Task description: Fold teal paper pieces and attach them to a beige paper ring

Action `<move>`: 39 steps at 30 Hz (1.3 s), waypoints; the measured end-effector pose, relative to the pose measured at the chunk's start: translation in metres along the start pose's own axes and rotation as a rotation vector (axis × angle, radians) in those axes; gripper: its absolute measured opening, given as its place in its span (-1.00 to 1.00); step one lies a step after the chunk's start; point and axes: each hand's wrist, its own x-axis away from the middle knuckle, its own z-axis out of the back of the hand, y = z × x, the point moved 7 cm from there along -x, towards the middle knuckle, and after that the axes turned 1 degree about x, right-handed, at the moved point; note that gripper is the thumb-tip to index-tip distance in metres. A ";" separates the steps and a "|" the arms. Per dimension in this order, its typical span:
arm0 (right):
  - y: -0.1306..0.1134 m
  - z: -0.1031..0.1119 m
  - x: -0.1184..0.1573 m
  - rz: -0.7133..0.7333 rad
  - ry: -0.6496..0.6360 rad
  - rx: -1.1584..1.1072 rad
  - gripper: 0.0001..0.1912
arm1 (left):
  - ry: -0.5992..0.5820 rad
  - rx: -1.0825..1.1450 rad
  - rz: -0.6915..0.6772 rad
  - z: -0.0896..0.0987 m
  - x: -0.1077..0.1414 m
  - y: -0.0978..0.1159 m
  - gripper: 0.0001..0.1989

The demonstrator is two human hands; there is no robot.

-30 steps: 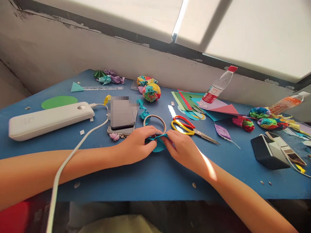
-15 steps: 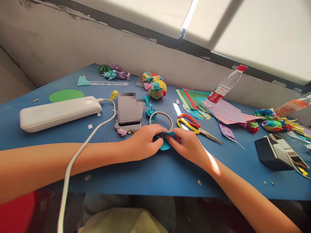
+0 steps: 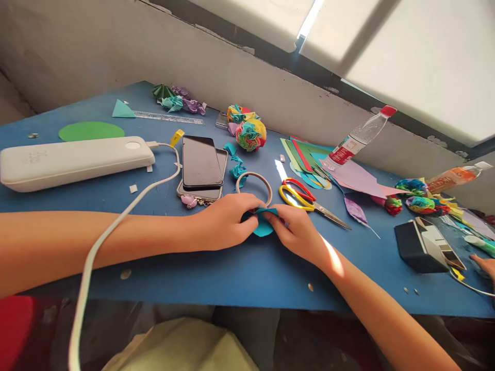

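Between my two hands is a piece of blue paper [image 3: 263,226], partly folded, its rounded lower part hanging toward me. My left hand [image 3: 234,221] pinches its left side, and my right hand [image 3: 296,224] pinches the right side, thumbs on the near face. Fingers hide much of the paper. Just behind the hands lies a roll of tape [image 3: 269,186]. To the right are scissors [image 3: 309,198] with red and yellow handles. Left of the tape, a phone [image 3: 201,162] rests on another phone [image 3: 223,165]. Crumpled blue paper [image 3: 237,170] lies behind the tape.
A white power bank [image 3: 73,162] and its cable [image 3: 116,221] cross the left side, the cable passing over my left forearm. A bottle [image 3: 358,139], coloured paper [image 3: 356,178], a black box [image 3: 419,247] and paper balls [image 3: 251,135] stand around. Another person's hand [image 3: 485,265] shows at far right.
The view has shifted a little. My hands keep their pinch on the blue paper, with barely any visible movement. Another person's hand has appeared at the right edge.
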 end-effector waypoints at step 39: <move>-0.039 0.017 0.018 0.527 0.317 0.546 -0.80 | 0.007 0.351 0.522 0.008 0.007 -0.013 -0.83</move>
